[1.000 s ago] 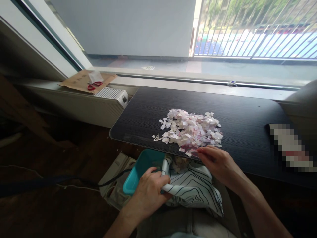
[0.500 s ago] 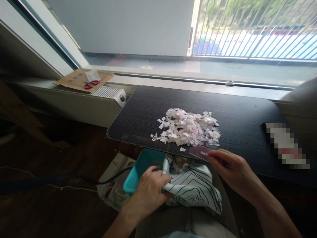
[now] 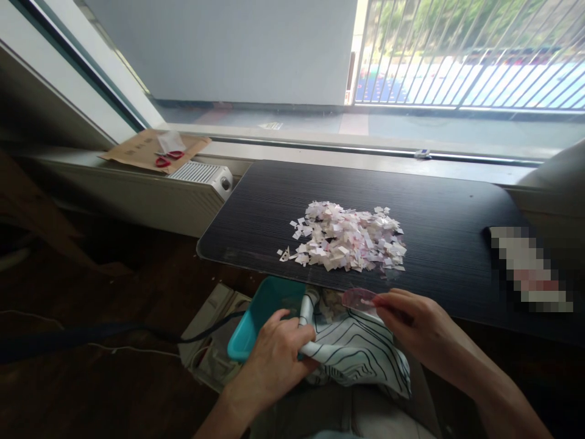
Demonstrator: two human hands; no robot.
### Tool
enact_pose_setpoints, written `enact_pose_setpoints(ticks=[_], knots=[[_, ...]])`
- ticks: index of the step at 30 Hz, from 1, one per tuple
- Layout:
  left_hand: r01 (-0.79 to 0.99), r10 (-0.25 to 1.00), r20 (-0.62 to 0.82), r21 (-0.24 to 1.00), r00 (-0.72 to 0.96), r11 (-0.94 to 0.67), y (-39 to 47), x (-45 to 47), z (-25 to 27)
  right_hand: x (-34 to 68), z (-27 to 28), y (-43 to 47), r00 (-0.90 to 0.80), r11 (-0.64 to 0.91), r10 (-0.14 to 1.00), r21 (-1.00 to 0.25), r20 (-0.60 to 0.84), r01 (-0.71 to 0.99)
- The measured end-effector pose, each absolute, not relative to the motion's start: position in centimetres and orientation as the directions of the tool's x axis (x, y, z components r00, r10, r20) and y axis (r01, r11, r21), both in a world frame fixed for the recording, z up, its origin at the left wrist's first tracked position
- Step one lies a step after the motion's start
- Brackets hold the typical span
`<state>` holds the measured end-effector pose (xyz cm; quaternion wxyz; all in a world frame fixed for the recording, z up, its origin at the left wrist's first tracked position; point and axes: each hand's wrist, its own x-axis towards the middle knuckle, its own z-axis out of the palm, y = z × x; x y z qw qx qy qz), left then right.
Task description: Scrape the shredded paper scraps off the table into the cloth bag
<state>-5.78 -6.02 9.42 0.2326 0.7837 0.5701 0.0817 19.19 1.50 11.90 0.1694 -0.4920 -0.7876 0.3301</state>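
A heap of small white and pinkish paper scraps (image 3: 351,238) lies on the dark table (image 3: 256,207). My left hand (image 3: 286,341) is closed on the rim of a white cloth bag (image 3: 361,347) with black wavy lines, in front of the table edge. Scraps show inside the bag's mouth. My right hand (image 3: 411,317) pinches a thin, translucent pink plate with a rounded edge (image 3: 359,299), like a scraper, which hangs over the bag's opening. A turquoise bin (image 3: 247,332) stands beside the bag, partly behind my left hand.
Red-handled scissors (image 3: 169,158) rest on a brown envelope (image 3: 137,149) on the sill, above a white radiator (image 3: 201,174). A blurred-out flat object (image 3: 530,268) lies at the table's right. A dark strap (image 3: 201,332) and a white cable (image 3: 141,349) run at the left.
My right hand has moved the pink plate left and down, off the table edge to above the bag. The single scrap near the edge no longer shows on the table. My left hand stays put.
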Motion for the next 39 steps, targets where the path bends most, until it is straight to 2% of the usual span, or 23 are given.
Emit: enact_pose_setpoints(ticks=[3, 8, 13, 19, 26, 31, 39], knots=[[0.848, 0.927, -0.139, 0.467, 0.349, -0.249, -5.9, -5.6, 9.3, 21.4, 11.7, 0.9, -0.375, 0.234, 0.925, -0.685, -0.061, 0.69], [0.82, 0.9, -0.148, 0.492, 0.411, -0.293, -5.6, -4.4, 8.9, 24.2, 10.8, 1.8, -0.13, 0.15, 0.988, -0.669, 0.08, 0.728], [0.79, 0.872, -0.138, 0.507, 0.47, -0.345, -5.5, -2.7, 8.8, 23.4, 10.2, 3.5, -0.162, 0.182, 0.982, -0.681, 0.094, 0.709], [0.767, 0.857, -0.132, 0.528, 0.498, -0.364, -5.6, -1.6, 9.0, 23.1, 10.5, 4.1, -0.102, 0.145, 0.989, -0.667, 0.104, 0.731], [0.766, 0.85, -0.151, 0.531, 0.505, -0.362, -5.4, -1.5, 8.9, 23.0, 10.5, 3.3, -0.166, 0.169, 0.983, -0.7, 0.073, 0.694], [0.762, 0.856, -0.115, 0.525, 0.504, -0.379, -5.6, -1.6, 8.6, 22.2, 10.6, 3.4, -0.16, 0.187, 0.982, -0.71, 0.105, 0.679], [0.758, 0.866, -0.096, 0.538, 0.49, -0.369, -5.7, -1.7, 8.6, 20.5, 10.7, 3.7, -0.23, 0.211, 0.97, -0.721, 0.074, 0.66]])
